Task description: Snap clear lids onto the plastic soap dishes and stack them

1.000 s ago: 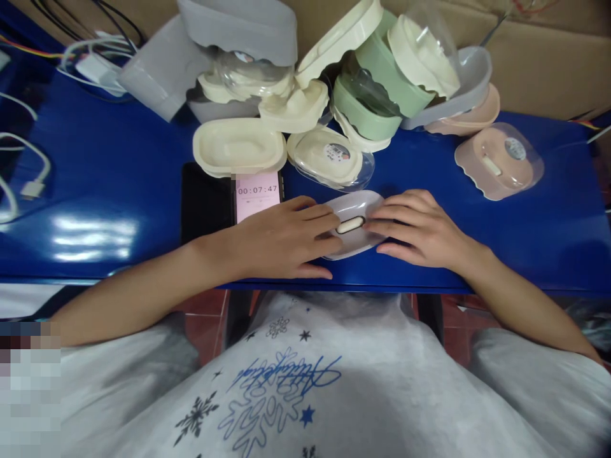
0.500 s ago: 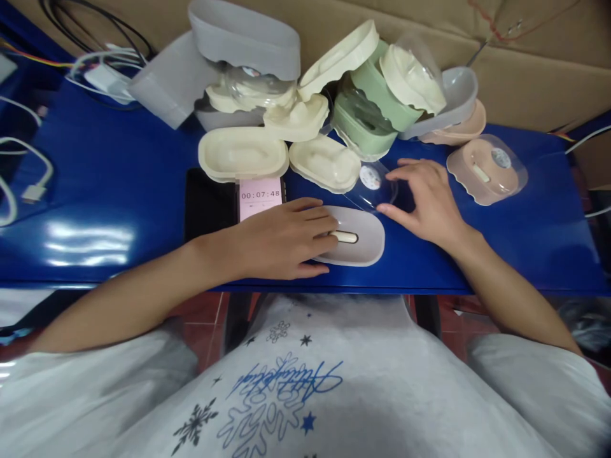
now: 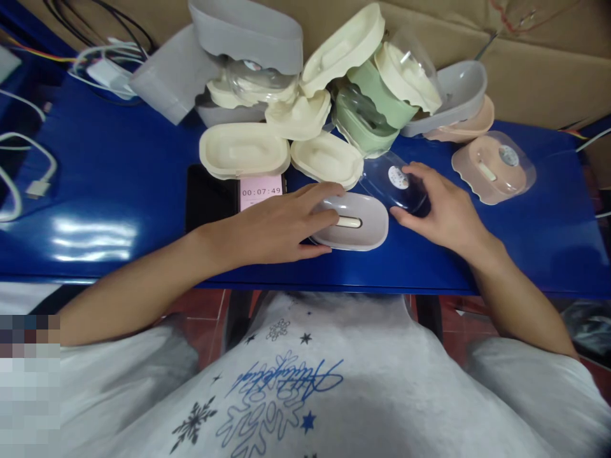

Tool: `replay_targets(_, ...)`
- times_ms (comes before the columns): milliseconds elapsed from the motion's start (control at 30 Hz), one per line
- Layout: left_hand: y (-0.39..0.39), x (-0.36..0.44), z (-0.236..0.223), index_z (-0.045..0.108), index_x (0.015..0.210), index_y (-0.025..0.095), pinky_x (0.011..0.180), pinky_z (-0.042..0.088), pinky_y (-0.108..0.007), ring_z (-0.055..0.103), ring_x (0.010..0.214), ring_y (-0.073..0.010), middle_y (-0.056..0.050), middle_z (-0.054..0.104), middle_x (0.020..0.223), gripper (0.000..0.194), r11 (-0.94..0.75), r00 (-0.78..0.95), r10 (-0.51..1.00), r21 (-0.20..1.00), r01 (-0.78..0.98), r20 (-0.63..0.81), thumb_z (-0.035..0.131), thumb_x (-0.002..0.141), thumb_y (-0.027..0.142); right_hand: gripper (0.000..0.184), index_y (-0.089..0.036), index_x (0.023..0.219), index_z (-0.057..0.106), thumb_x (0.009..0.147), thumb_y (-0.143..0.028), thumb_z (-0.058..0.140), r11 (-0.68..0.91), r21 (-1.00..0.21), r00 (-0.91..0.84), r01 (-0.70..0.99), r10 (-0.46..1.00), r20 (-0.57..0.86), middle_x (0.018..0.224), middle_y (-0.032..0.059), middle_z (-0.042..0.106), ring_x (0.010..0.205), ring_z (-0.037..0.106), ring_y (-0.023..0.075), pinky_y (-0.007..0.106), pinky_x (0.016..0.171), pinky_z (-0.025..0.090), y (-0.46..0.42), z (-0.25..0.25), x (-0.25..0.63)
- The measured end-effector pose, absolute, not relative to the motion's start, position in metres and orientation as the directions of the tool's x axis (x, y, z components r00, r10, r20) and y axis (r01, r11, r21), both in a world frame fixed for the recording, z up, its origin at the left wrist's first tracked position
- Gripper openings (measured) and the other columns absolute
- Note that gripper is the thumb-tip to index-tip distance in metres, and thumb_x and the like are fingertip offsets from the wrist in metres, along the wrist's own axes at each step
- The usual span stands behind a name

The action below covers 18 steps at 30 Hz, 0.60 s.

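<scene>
A pale grey oval dish (image 3: 375, 222) lies near the table's front edge. Its left end is gripped by my left hand (image 3: 291, 222), thumb at the near rim and fingers over the far side. One fingertip rests by the cream bar-shaped piece (image 3: 351, 222) in the middle of the dish. To the right, a clear plastic cover (image 3: 379, 181) with a round white sticker (image 3: 398, 177) is held between the thumb and fingers of my right hand (image 3: 446, 207). The cover's far left part reaches beside a cream oval tray (image 3: 327, 159).
A phone (image 3: 260, 189) running a timer lies behind my left wrist. Grey, cream and green containers (image 3: 382, 95) are piled at the back. A peach container (image 3: 499, 168) under a clear cover stands at right. White cables (image 3: 41, 172) lie at left.
My left hand and the grey dish have moved slightly away from the table's front edge. My right hand has shifted a little right with the clear cover. The timer advanced one second.
</scene>
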<state>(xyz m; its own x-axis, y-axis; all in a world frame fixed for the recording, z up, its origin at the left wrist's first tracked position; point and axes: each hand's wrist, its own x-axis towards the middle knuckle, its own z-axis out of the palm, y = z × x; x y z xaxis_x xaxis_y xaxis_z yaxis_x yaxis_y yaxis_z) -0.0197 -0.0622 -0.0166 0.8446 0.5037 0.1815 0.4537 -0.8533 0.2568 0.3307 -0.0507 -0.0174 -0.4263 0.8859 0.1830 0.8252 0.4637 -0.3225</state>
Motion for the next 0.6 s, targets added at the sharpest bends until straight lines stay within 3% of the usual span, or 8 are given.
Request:
replay_targets(100,-0.061,-0.019,-0.021,0.051,0.142,0.020,0.115,0.058,-0.062,0.052,0.151,-0.0433,-0.023,0.042,0.162,0.053,-0.810,0.783,0.566,0.347,0.472,0.257,0.078,0.100,0.037,0.069,-0.022,0.160,0.052,0.098,-0.045,0.073,0.569,-0.429,-0.519,0.702,0.821,0.239,0.167,0.0152,0.055,0.152,0.056,0.0383,0.058,0.120,0.055,-0.054,-0.008,0.334)
replay_targets(233,-0.059,-0.017,-0.031,0.037,0.152,0.021,0.120,0.052,-0.067,0.052,0.149,-0.0426,-0.025,0.038,0.160,0.076,-0.768,0.718,0.614,0.458,0.447,0.329,0.082,0.098,0.052,0.069,-0.029,0.159,0.055,0.095,-0.043,0.077,0.740,-0.365,-0.706,0.565,0.663,0.249,0.173,0.0114,0.048,0.155,0.052,0.0409,0.065,0.125,0.046,-0.064,-0.007,0.325)
replay_targets(333,-0.059,-0.015,-0.035,0.032,0.158,0.021,0.120,0.052,-0.065,0.055,0.146,-0.0404,-0.024,0.040,0.157,0.088,-0.755,0.712,0.614,0.516,0.404,0.341,0.084,0.096,0.054,0.069,-0.033,0.162,0.054,0.097,-0.039,0.077,0.791,-0.355,-0.768,0.498,0.592,0.243,0.175,0.0103,0.045,0.155,0.051,0.0399,0.064,0.123,0.047,-0.069,-0.015,0.314)
replay_targets(467,-0.061,-0.013,-0.033,0.029,0.166,0.027,0.122,0.051,-0.062,0.052,0.149,-0.0392,-0.018,0.046,0.157,0.091,-0.715,0.728,0.629,0.572,0.402,0.275,0.082,0.097,0.056,0.073,-0.033,0.167,0.050,0.099,-0.039,0.077,0.816,-0.350,-0.788,0.459,0.556,0.263,0.176,0.0122,0.043,0.158,0.048,0.0398,0.064,0.123,0.047,-0.067,-0.024,0.309)
replay_targets(600,-0.062,-0.013,-0.028,0.031,0.167,0.029,0.121,0.052,-0.060,0.050,0.151,-0.0394,-0.018,0.046,0.161,0.098,-0.675,0.729,0.656,0.584,0.451,0.194,0.090,0.092,0.051,0.073,-0.032,0.168,0.048,0.101,-0.040,0.075,0.838,-0.337,-0.799,0.430,0.527,0.290,0.176,0.0130,0.042,0.160,0.046,0.0392,0.064,0.124,0.047,-0.065,-0.027,0.308)
